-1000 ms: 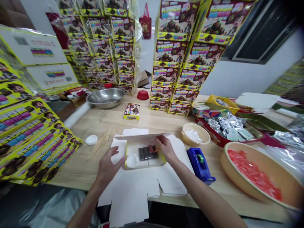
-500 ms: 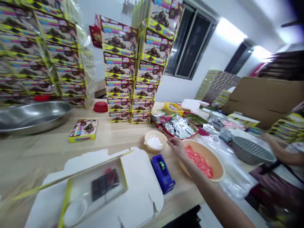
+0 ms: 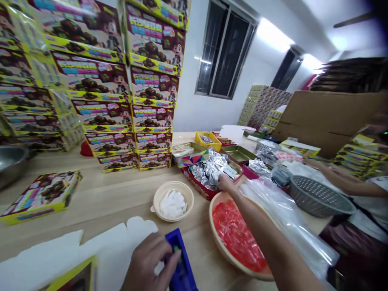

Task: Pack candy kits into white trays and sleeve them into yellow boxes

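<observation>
My right hand (image 3: 228,186) reaches over the bowl of red packets (image 3: 236,232) to the red tray (image 3: 198,186) of silver foil packets (image 3: 212,166). Its fingers are bent at the tray's near edge, and what they hold, if anything, is hidden. My left hand (image 3: 151,262) is low in the middle, fingers curled, beside the blue tape dispenser (image 3: 182,266); its grip cannot be made out. A small round bowl (image 3: 173,201) of white packets stands between the hands. The opened white box (image 3: 112,250) lies at the lower left, partly cut off.
Printed boxes (image 3: 103,113) are stacked at the back left, and one flat box (image 3: 45,194) lies before them. A steel basin (image 3: 12,161) is at the left edge. Clear plastic bags (image 3: 281,210) and a grey basket (image 3: 318,196) lie right, beside a person (image 3: 363,206).
The view has moved closer and to the right. My right hand has gone from beside the white-packet bowl to the foil tray. My left hand has come into view by the tape dispenser.
</observation>
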Motion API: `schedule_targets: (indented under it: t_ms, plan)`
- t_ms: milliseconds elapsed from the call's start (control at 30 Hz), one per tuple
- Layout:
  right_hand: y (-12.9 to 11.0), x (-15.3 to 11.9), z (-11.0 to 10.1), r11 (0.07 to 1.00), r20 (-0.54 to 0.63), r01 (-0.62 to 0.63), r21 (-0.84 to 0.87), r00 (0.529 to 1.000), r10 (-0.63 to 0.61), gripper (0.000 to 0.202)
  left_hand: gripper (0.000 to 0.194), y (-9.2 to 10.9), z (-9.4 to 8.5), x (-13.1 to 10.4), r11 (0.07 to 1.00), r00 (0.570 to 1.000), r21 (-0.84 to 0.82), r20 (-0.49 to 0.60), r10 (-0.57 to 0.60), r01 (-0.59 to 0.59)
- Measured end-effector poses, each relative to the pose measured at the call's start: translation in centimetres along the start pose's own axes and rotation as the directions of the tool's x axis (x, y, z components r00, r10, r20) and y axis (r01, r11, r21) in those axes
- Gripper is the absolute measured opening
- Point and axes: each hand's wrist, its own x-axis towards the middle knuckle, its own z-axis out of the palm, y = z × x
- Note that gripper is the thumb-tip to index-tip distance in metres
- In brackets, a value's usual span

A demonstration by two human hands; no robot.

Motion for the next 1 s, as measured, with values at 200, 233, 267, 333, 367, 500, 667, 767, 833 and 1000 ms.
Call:
schedule_targets:
  t_ms: [200, 233, 267, 333, 367, 500, 667, 767, 833, 1000]
  plan:
    - [0.1, -3.6, -3.6, 0.990, -0.165, 0.110, 0.085, 0.982, -0.094, 0.023, 0.014, -1.3, 6.7, 9.9, 0.997, 0.997, 0.014, 0.014, -0.082, 0.082]
    - [-0.4, -4.8, -4.2, 0.967, -0.158, 0.198, 0.163, 0.972, -0.173, 0.024, 0.029, -1.5, 7.6, 11.0, 0.996, 0.998, 0.049, -0.013, -0.067, 0.068]
    - [-1.1, -5.9, -4.7, 0.909, -0.125, 0.310, 0.278, 0.950, -0.286, 0.024, 0.042, -1.7, 8.3, 12.0, 0.996, 0.999, 0.080, -0.007, -0.047, 0.047]
    - [-2.4, -7.4, -5.3, 0.690, -0.022, 0.463, 0.557, 0.838, -0.545, 0.025, 0.041, -1.9, 9.2, 13.2, 0.994, 0.992, 0.112, 0.124, -0.032, 0.018]
    - [-2.8, -7.6, -5.4, 0.587, 0.022, 0.458, 0.668, 0.775, -0.631, 0.027, 0.030, -1.9, 9.5, 13.4, 0.993, 0.974, 0.117, 0.220, -0.048, 0.022]
    - [-3.1, -4.3, -3.5, 0.743, 0.084, 0.314, 0.591, 0.892, -0.444, 0.040, 0.022, -2.3, 9.5, 12.3, 0.981, 0.909, 0.144, 0.377, -0.177, 0.132]
    - [-2.1, 0.5, -0.2, 0.997, -0.024, 0.082, 0.011, 0.996, -0.082, 0.019, 0.017, -3.0, 8.4, 10.2, 0.981, 0.919, 0.092, 0.343, -0.194, 0.172]
    - [-1.6, 0.3, -0.5, 0.998, -0.033, 0.057, 0.016, 0.998, -0.056, 0.017, 0.015, -3.2, 7.9, 10.2, 0.989, 0.935, 0.006, 0.326, -0.142, 0.148]
    - [-1.3, -1.2, -1.9, 0.996, -0.057, 0.084, 0.030, 0.995, -0.083, 0.020, 0.014, -3.2, 7.7, 10.7, 0.996, 0.962, -0.049, 0.268, -0.055, 0.070]
    - [-1.8, -7.4, -6.4, 0.738, 0.025, 0.474, 0.480, 0.834, -0.552, 0.020, 0.014, -2.5, 8.0, 12.3, 0.988, 0.963, -0.022, 0.219, 0.156, -0.155]
